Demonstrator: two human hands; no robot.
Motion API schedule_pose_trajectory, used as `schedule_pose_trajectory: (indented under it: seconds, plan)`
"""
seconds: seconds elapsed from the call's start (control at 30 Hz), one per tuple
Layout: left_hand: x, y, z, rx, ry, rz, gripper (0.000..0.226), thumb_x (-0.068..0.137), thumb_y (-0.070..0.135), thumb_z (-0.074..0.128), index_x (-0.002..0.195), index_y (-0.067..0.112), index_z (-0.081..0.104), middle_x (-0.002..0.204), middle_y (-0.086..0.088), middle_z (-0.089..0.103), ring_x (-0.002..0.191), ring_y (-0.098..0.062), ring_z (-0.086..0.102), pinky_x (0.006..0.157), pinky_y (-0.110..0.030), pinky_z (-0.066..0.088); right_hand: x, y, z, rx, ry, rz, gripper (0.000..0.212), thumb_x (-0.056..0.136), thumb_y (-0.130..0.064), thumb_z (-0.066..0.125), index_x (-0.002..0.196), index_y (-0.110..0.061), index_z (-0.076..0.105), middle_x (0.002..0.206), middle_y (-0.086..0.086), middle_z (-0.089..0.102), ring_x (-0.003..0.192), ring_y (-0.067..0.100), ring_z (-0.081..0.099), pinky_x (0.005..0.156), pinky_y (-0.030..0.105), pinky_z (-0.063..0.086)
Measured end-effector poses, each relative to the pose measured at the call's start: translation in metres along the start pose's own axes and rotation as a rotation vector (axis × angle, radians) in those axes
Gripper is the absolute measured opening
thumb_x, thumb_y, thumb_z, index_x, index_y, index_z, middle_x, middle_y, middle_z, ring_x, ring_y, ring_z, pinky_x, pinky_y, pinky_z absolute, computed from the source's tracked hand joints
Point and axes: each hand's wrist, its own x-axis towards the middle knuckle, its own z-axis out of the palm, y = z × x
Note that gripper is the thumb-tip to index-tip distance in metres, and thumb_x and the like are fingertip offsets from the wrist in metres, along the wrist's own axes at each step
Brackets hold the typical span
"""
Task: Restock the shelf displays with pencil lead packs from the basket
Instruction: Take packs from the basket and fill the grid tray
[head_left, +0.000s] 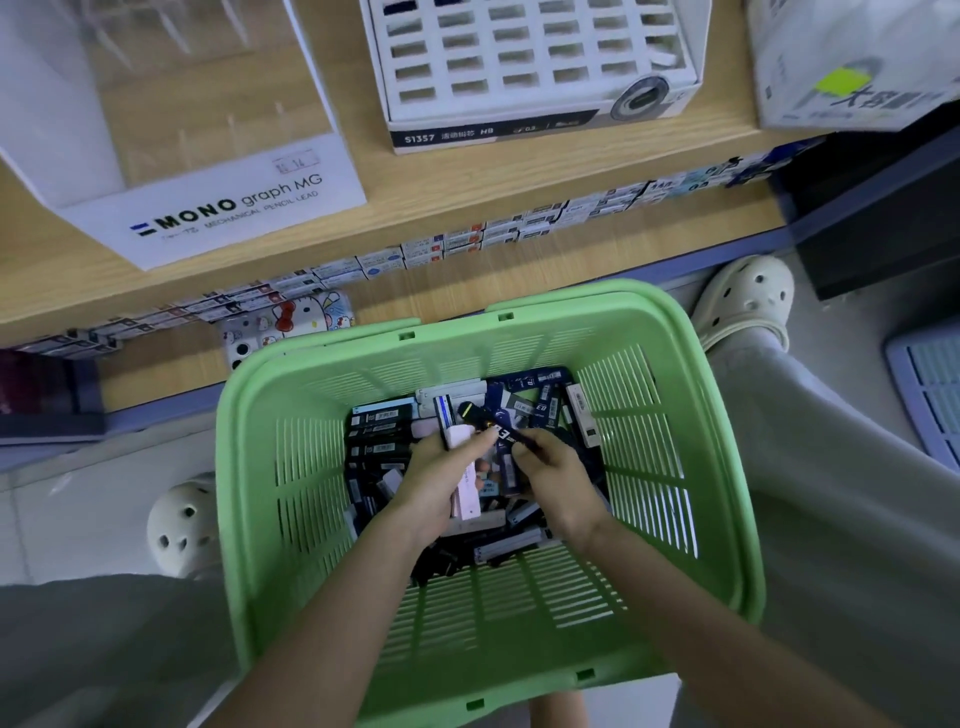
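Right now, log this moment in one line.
left hand: holds pale pink pack | right hand: pinches dark pack | both inside green basket

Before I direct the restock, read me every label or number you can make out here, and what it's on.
"MONO graph MG": white display, front.
"MECHANICAL PENCIL LEAD": same front, below.
"S1357", "HB": gridded display, dark front strip.
Too small or blurred: price sticker, shelf tags, right box, packs in the basket.
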Motion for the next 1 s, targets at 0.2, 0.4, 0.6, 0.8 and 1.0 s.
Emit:
schedule_pose_trajectory:
  seconds: [0.2, 0.4, 0.6, 0.8, 1.0]
  plan:
    - [-0.033, 0.015, -0.001, 0.09, 0.023, 0.171, 0.006, 0.083, 0.018, 0.071, 0.086, 0.013, 0.069, 0.077, -0.002, 0.07, 0.066, -0.013, 0.061, 0.056, -0.019, 0.05, -0.023, -0.028, -0.006, -0.165, -0.076, -0.122, 0.014, 0.093, -0.024, 0.053, 0.092, -0.018, 0.066, 0.095, 0.024, 0.066, 0.092, 0.044, 0.061, 0.087, 0.06, 0.047]
    - [-0.069, 0.023, -0.006, 0.106, 0.071, 0.283, 0.015, 0.082, 0.02, 0.072, 0.088, 0.007, 0.069, 0.084, -0.018, 0.071, 0.077, -0.03, 0.064, 0.07, -0.035, 0.055, -0.06, -0.064, -0.013, -0.473, -0.097, -0.313, 0.016, 0.093, -0.016, 0.056, 0.085, -0.009, 0.068, 0.084, 0.017, 0.068, 0.079, 0.03, 0.065, 0.081, 0.044, 0.051]
    - [-0.108, 0.042, -0.005, -0.011, 0.097, 0.336, 0.019, 0.078, 0.02, 0.076, 0.086, 0.007, 0.064, 0.071, -0.007, 0.062, 0.055, -0.016, 0.055, 0.05, -0.023, 0.046, -0.097, -0.089, -0.01, -0.409, -0.114, -0.405, 0.01, 0.092, -0.007, 0.056, 0.086, -0.015, 0.057, 0.087, 0.009, 0.068, 0.082, 0.016, 0.07, 0.083, 0.044, 0.054]
    - [-0.147, 0.066, -0.004, 0.01, 0.056, 0.477, 0.03, 0.081, 0.017, 0.073, 0.061, 0.016, 0.05, 0.047, 0.008, 0.05, 0.043, -0.008, 0.047, 0.046, -0.02, 0.038, -0.136, -0.114, -0.01, -0.409, -0.147, -0.435, 0.007, 0.091, -0.012, 0.057, 0.085, -0.012, 0.054, 0.087, 0.009, 0.071, 0.083, 0.018, 0.07, 0.083, 0.04, 0.056]
    - [-0.178, 0.092, -0.005, 0.159, 0.102, 0.588, 0.024, 0.077, 0.023, 0.077, 0.072, 0.018, 0.054, 0.057, 0.003, 0.05, 0.05, -0.01, 0.047, 0.048, -0.019, 0.04, -0.16, -0.134, -0.018, -0.443, -0.197, -0.483, 0.012, 0.088, -0.013, 0.063, 0.094, -0.002, 0.062, 0.08, 0.008, 0.069, 0.075, 0.018, 0.069, 0.075, 0.033, 0.058]
